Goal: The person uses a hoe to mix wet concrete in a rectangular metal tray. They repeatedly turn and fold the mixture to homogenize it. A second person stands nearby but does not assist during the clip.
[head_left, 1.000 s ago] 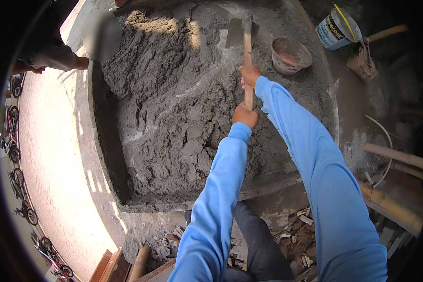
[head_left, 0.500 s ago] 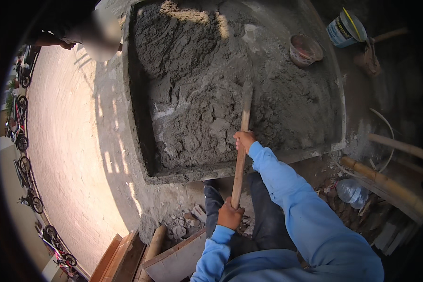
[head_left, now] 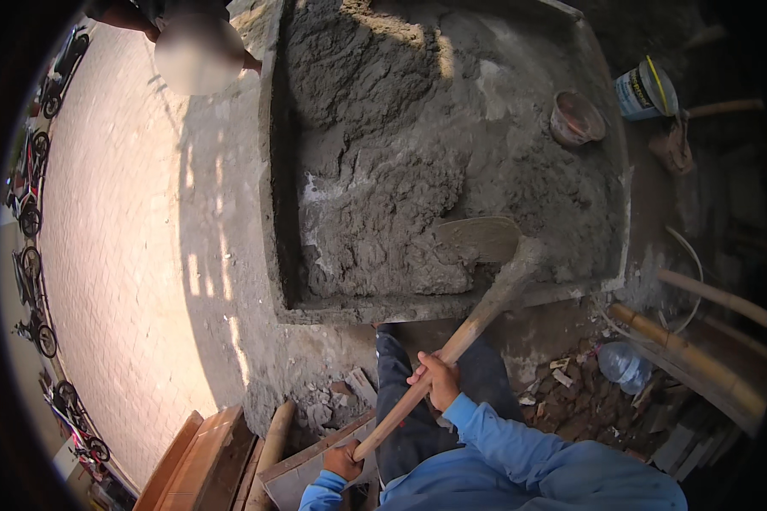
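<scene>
Both my hands grip the wooden handle of a hoe (head_left: 477,325), which slants from my lower left up to the right. My left hand (head_left: 343,461) is closed round the handle's end, near my left thigh. Further up the shaft, my right hand (head_left: 437,381) wraps round it in front of my legs. The hoe's mortar-coated blade sits at the near right part of a large shallow trough (head_left: 271,145), against the wet grey mortar (head_left: 383,213). Part of the blade's lower edge is hard to tell from the mortar.
A mortar-smeared bowl (head_left: 576,119) sits inside the trough at right, with a bucket (head_left: 646,90) beyond the rim. Bamboo poles (head_left: 686,347), a clear plastic bottle (head_left: 625,367) and rubble lie at right. Wooden boards (head_left: 187,460) stand lower left. Another person (head_left: 198,55) is at upper left.
The hoe has been drawn back toward me and tilted, its blade now showing at the near right. Both hands have moved down and left with the handle.
</scene>
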The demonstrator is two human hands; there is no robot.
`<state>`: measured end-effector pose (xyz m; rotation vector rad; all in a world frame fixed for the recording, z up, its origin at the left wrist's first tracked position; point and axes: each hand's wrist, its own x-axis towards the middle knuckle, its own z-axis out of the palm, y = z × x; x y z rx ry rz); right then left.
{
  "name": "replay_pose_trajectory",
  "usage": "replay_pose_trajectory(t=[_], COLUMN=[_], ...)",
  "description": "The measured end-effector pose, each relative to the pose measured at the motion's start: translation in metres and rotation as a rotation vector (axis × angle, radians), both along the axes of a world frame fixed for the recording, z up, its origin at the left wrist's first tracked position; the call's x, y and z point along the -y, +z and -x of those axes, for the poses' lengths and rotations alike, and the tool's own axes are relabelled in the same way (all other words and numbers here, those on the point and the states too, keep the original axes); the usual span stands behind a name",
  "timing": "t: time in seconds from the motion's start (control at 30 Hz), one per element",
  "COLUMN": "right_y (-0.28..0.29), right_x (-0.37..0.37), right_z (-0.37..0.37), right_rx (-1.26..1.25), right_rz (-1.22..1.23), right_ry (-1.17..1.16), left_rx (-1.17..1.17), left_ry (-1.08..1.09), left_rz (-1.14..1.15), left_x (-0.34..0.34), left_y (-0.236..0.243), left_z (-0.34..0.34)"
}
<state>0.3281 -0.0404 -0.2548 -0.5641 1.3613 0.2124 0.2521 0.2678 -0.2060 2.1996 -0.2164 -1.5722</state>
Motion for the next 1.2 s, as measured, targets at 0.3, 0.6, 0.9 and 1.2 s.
replay_pose_trajectory(t=[0.3, 0.6, 0.9, 1.2], right_y=[-0.142, -0.132, -0.134, 0.013], right_x=[0.052, 0.169, 0.057, -0.034], right_z=[-0.077, -0.259, -0.087, 0.024], right_rx=[-0.183, 0.095, -0.001, 0.172], right_rz=[0.176, 0.342, 0.067, 0.047], right_ry=[0.181, 0.451, 0.38, -0.171], left_rx=[0.072, 0.277, 0.079, 0.073], left_ry=[0.393, 0.485, 0.477, 0.162], left_rz=[0.118, 0.206, 0.038, 0.033], left_x=[0.115, 0.262, 0.158, -0.017], left_y=[-0.061, -0.096, 0.026, 0.023], left_z=[0.01, -0.13, 0.001, 0.044])
